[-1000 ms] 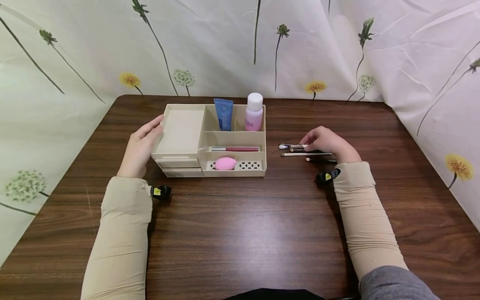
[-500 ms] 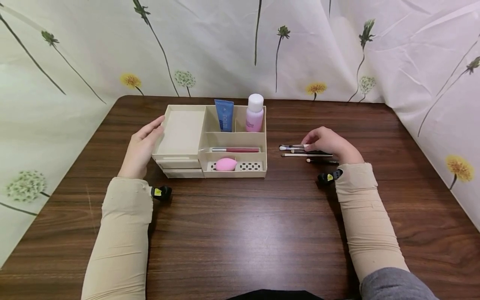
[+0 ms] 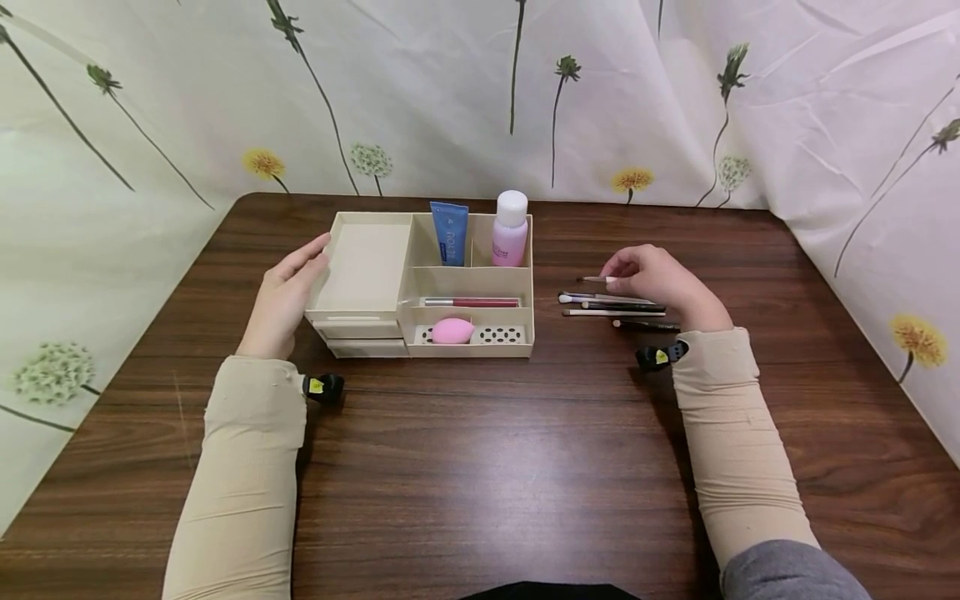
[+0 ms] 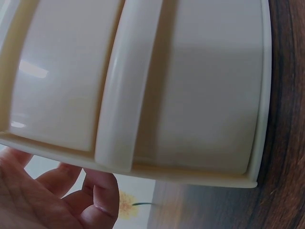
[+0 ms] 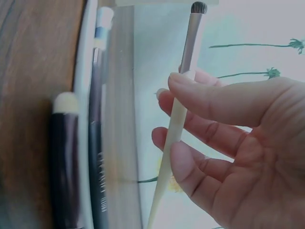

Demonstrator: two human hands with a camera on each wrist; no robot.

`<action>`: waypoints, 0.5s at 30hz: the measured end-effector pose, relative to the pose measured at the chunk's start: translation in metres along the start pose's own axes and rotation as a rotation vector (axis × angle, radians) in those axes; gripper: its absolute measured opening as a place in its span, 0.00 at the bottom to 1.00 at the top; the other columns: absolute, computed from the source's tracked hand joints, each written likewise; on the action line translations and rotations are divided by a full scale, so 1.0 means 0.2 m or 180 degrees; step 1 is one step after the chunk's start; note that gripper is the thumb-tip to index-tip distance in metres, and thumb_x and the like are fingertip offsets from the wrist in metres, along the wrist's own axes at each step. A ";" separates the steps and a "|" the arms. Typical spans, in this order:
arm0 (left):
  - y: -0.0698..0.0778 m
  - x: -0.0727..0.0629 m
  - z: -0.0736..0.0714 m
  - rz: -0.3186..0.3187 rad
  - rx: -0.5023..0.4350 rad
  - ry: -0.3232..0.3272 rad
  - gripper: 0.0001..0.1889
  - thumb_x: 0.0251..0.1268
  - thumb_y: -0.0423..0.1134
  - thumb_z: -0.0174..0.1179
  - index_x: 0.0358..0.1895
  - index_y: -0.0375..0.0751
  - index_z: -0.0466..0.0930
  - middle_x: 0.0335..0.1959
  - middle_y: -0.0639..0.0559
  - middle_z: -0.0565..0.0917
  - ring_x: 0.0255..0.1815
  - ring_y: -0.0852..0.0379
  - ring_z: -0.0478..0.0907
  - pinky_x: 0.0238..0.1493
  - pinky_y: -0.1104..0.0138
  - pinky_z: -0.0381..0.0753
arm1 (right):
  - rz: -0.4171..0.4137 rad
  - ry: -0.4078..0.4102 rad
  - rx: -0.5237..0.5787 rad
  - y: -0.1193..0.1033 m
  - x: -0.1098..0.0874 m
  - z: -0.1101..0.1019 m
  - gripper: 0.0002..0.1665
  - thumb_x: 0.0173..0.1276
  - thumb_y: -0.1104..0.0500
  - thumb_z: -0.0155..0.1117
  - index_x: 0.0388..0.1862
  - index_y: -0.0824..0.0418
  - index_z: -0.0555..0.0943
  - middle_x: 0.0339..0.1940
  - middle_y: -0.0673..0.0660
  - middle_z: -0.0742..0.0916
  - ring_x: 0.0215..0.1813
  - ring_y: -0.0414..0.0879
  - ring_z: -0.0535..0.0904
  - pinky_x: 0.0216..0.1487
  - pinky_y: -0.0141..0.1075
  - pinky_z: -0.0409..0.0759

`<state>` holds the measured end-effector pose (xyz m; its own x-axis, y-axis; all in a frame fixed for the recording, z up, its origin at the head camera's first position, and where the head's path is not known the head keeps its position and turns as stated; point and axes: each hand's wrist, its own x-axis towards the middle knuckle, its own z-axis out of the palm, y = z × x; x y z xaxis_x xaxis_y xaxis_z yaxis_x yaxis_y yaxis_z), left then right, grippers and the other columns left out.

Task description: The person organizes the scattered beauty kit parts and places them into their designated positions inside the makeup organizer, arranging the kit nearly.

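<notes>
In the head view, the left hand (image 3: 279, 296) lies with fingers loosely extended against the left side of a cream plastic, box-shaped organizer (image 3: 360, 262) on the dark brown wood-grain tabletop (image 3: 450, 450). Over to the right, the right hand (image 3: 651, 282) has its fingers drawn narrow, pinching a slim, pale-handled, dark-bristled makeup brush (image 3: 597, 279). Its long axis runs left to right, bristles aimed left towards the organizer, most of the handle hidden by the hand. It sits right of the organizer, well apart from the left hand, just beyond the far side of the loose black- and pale-handled brushes (image 3: 622, 307).

From the left wrist, I see fingers at the organizer's left edge, beside the smooth cream drawer fronts (image 4: 212, 95); how firmly they press, I can't tell.

From the right wrist, the thumb (image 5: 214, 98) and fingertips grip the handle just behind the silvery metal collar (image 5: 191, 43). The bristles stand clear of the fingers, and the tapered handle end slants past them.
</notes>
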<state>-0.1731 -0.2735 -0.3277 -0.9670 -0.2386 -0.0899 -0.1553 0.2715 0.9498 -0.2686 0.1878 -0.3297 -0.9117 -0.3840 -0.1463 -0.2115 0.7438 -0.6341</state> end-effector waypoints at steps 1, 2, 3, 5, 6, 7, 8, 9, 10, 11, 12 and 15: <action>0.00 0.00 0.00 -0.0002 0.0002 0.0001 0.27 0.76 0.57 0.48 0.75 0.59 0.64 0.79 0.54 0.58 0.80 0.54 0.52 0.79 0.54 0.49 | -0.0009 0.0015 -0.0003 -0.01 0.00 0.00 0.10 0.71 0.63 0.62 0.48 0.66 0.82 0.42 0.60 0.84 0.46 0.52 0.77 0.47 0.41 0.73; 0.00 0.00 0.00 -0.0002 0.0003 0.0003 0.27 0.76 0.57 0.48 0.75 0.59 0.64 0.79 0.54 0.58 0.80 0.54 0.52 0.80 0.54 0.49 | -0.0022 0.0035 0.0005 -0.02 0.00 -0.01 0.10 0.71 0.63 0.63 0.48 0.66 0.82 0.41 0.59 0.84 0.45 0.51 0.77 0.46 0.41 0.73; 0.00 0.00 0.00 -0.0004 0.0002 0.0003 0.27 0.76 0.57 0.48 0.75 0.59 0.64 0.79 0.54 0.58 0.80 0.54 0.52 0.80 0.54 0.49 | -0.0037 0.0054 0.0011 -0.03 -0.01 -0.01 0.10 0.71 0.63 0.63 0.48 0.65 0.83 0.41 0.59 0.84 0.45 0.50 0.77 0.46 0.40 0.73; 0.00 0.00 0.00 -0.0002 -0.0002 0.0002 0.27 0.76 0.57 0.47 0.75 0.59 0.64 0.79 0.55 0.58 0.80 0.54 0.52 0.79 0.54 0.49 | -0.0059 0.0083 0.0032 -0.05 -0.02 -0.01 0.09 0.70 0.63 0.64 0.47 0.65 0.83 0.39 0.58 0.84 0.43 0.49 0.77 0.45 0.39 0.73; 0.00 0.00 0.00 -0.0002 -0.0003 0.0001 0.27 0.76 0.57 0.47 0.75 0.59 0.64 0.79 0.55 0.58 0.80 0.54 0.52 0.79 0.54 0.49 | -0.0073 0.0093 0.0043 -0.06 -0.02 -0.02 0.09 0.70 0.63 0.64 0.47 0.65 0.83 0.39 0.58 0.84 0.43 0.49 0.77 0.45 0.39 0.73; 0.00 0.00 0.00 -0.0002 -0.0005 -0.0001 0.27 0.76 0.57 0.47 0.75 0.59 0.64 0.79 0.55 0.58 0.80 0.54 0.52 0.79 0.54 0.50 | -0.0090 0.0103 0.0059 -0.07 -0.03 -0.02 0.10 0.70 0.63 0.64 0.47 0.65 0.83 0.39 0.57 0.84 0.42 0.48 0.77 0.44 0.39 0.73; 0.00 0.00 0.00 -0.0001 -0.0010 -0.0001 0.27 0.76 0.57 0.47 0.75 0.59 0.64 0.79 0.55 0.58 0.80 0.54 0.52 0.79 0.54 0.50 | -0.0107 0.0116 0.0078 -0.08 -0.03 -0.02 0.10 0.70 0.63 0.64 0.47 0.65 0.83 0.38 0.57 0.84 0.42 0.47 0.77 0.44 0.38 0.73; 0.00 0.00 0.00 -0.0003 -0.0012 -0.0001 0.27 0.76 0.57 0.47 0.75 0.59 0.64 0.79 0.55 0.58 0.79 0.54 0.52 0.79 0.54 0.50 | -0.0118 0.0121 0.0100 -0.09 -0.04 -0.02 0.10 0.70 0.63 0.64 0.48 0.66 0.83 0.38 0.57 0.83 0.41 0.47 0.77 0.44 0.38 0.73; 0.00 0.00 0.00 -0.0003 -0.0016 -0.0001 0.27 0.76 0.57 0.47 0.75 0.59 0.64 0.79 0.55 0.58 0.79 0.54 0.52 0.79 0.54 0.50 | -0.0139 0.0129 0.0112 -0.10 -0.04 -0.02 0.11 0.70 0.63 0.64 0.48 0.66 0.83 0.38 0.57 0.84 0.41 0.47 0.77 0.44 0.38 0.73; 0.01 0.00 0.00 -0.0004 -0.0016 -0.0001 0.27 0.76 0.57 0.47 0.75 0.60 0.64 0.79 0.54 0.58 0.79 0.54 0.52 0.79 0.54 0.50 | -0.0160 0.0135 0.0119 -0.11 -0.04 -0.02 0.11 0.70 0.63 0.64 0.48 0.66 0.83 0.38 0.57 0.84 0.41 0.47 0.77 0.45 0.38 0.73; 0.01 0.00 0.00 -0.0006 -0.0020 0.0000 0.27 0.76 0.57 0.48 0.75 0.60 0.64 0.79 0.54 0.58 0.79 0.54 0.52 0.79 0.54 0.50 | -0.0187 0.0144 0.0119 -0.12 -0.05 -0.02 0.11 0.70 0.63 0.65 0.48 0.67 0.83 0.38 0.57 0.84 0.41 0.47 0.77 0.45 0.37 0.73; 0.01 0.00 0.00 -0.0012 -0.0021 0.0005 0.27 0.76 0.57 0.48 0.75 0.60 0.64 0.79 0.55 0.58 0.79 0.54 0.52 0.79 0.54 0.50 | -0.0242 0.0193 0.0096 -0.14 -0.05 -0.02 0.11 0.69 0.62 0.66 0.48 0.66 0.84 0.38 0.57 0.85 0.41 0.46 0.78 0.44 0.36 0.73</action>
<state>-0.1725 -0.2725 -0.3267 -0.9660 -0.2410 -0.0932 -0.1577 0.2645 0.9514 -0.2546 0.1730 -0.3067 -0.9133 -0.4041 -0.0513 -0.2710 0.6967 -0.6642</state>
